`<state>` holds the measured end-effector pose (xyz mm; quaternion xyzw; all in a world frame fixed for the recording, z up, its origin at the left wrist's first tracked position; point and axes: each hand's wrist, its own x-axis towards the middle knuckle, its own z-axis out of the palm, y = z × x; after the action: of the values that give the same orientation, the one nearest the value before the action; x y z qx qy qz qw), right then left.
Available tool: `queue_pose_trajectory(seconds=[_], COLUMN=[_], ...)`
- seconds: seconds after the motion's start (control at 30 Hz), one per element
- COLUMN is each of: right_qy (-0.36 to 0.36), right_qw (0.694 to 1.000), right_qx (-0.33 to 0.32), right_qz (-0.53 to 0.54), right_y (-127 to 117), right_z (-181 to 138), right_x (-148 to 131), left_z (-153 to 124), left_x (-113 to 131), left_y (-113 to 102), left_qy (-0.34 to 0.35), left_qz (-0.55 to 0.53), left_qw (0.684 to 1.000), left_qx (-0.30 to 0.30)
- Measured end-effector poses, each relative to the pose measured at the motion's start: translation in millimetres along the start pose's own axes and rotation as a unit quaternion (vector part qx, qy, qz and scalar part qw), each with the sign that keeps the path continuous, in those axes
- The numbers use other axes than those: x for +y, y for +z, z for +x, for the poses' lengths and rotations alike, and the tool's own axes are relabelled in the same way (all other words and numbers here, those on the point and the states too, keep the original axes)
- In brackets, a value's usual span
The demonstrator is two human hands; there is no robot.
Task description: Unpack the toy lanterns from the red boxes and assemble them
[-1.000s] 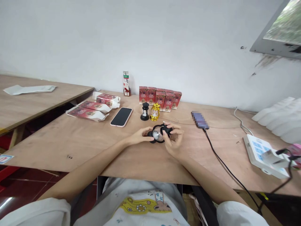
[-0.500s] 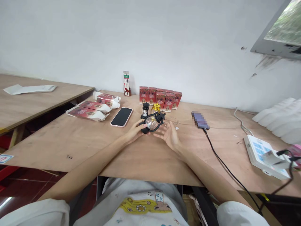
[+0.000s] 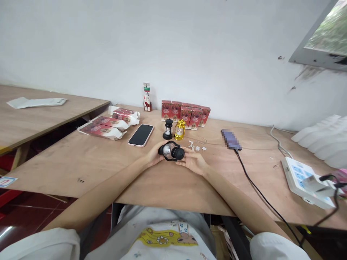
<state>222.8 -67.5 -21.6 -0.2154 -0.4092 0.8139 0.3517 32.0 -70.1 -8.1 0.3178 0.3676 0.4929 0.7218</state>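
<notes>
A small black toy lantern with a clear globe lies on its side between both hands, just above the wooden table. My left hand grips its left end, and my right hand holds its right end with fingers curled under it. Just behind stand a small black lantern and a gold lantern, both upright. A few tiny white pieces lie on the table right of the gold lantern.
A row of red boxes stands at the wall, with a small bottle to their left. A phone and flattened red cartons lie left. A second phone with a black cable, and a white power strip, lie right.
The lantern was turned between the hands and brought lower and nearer. My right hand, open half a second ago, has closed on its end. The small white pieces now lie on the table.
</notes>
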Motion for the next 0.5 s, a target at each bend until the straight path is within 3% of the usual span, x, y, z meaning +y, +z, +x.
queue_pose_trajectory(seconds=[0.1, 0.37, 0.5], right_qy=[0.001, -0.064, -0.069], right_qw=[1.000, 0.987, 0.984], right_qx=[0.002, 0.146, 0.164], right_qz=[-0.008, 0.007, 0.028], right_y=[0, -6, -8], right_z=[1, 9, 11], right_x=[3, 7, 6], left_z=[2, 3, 3], left_x=[2, 4, 4], left_y=[-2, -1, 0], left_qy=[-0.002, 0.018, 0.020], left_qz=[-0.020, 0.004, 0.000], left_qw=[1.000, 0.996, 0.996], left_qx=[0.021, 0.089, 0.091])
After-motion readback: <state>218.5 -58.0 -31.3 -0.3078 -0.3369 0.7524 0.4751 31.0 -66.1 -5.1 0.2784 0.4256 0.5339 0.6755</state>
